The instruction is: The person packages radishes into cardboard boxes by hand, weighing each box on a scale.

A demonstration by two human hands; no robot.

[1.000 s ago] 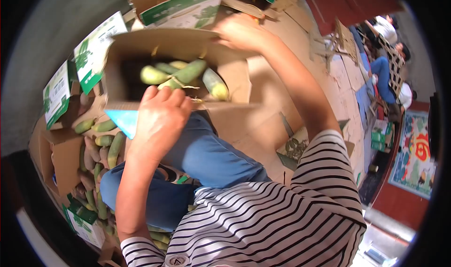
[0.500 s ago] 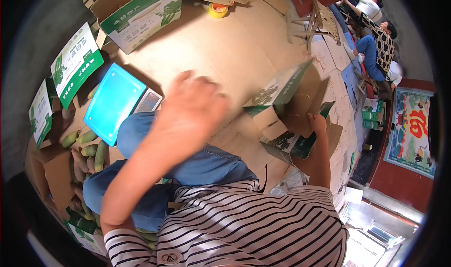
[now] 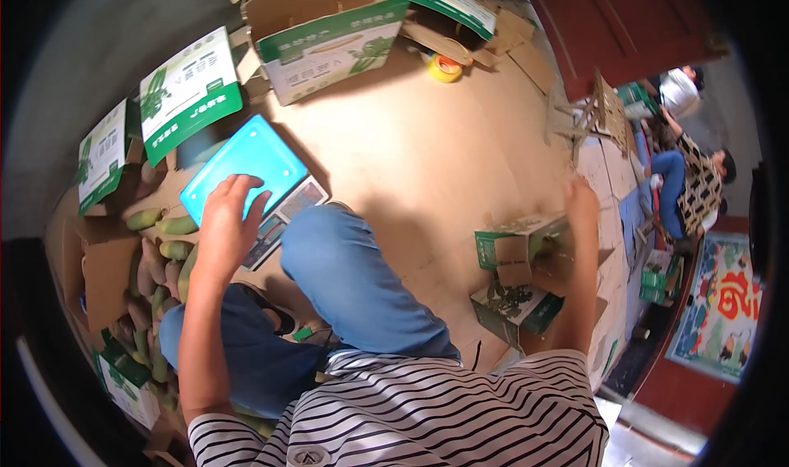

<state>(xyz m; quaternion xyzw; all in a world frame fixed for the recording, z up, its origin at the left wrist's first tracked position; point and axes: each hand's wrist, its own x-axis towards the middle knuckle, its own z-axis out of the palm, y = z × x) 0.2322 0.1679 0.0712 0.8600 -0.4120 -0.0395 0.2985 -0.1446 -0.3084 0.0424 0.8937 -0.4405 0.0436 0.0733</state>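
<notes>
My left hand [image 3: 228,220] is over the blue pan of a digital scale [image 3: 246,159], its fingers spread and overlapping the pan's near edge. Nothing shows in its grasp. On the right, my right hand [image 3: 582,200] is beside the upper flaps of an opened green-and-white carton [image 3: 526,311]. Its fingers look bent, and I cannot tell whether they hold a flap. Something green shows inside the carton [image 3: 542,245]. The scale's display panel [image 3: 300,200] lies beside my bent knee.
Green radishes [image 3: 160,262] are heaped at my left, beside a brown carton [image 3: 111,270]. Printed cartons [image 3: 329,56] stand ahead, near a yellow tape roll [image 3: 445,69]. A wooden stool [image 3: 604,118] is at upper right. People sit beyond, one in a patterned top [image 3: 699,188].
My left hand has moved from above my knee to the scale. My right hand has risen off the carton's edge, and the carton sits lower. The view has shifted.
</notes>
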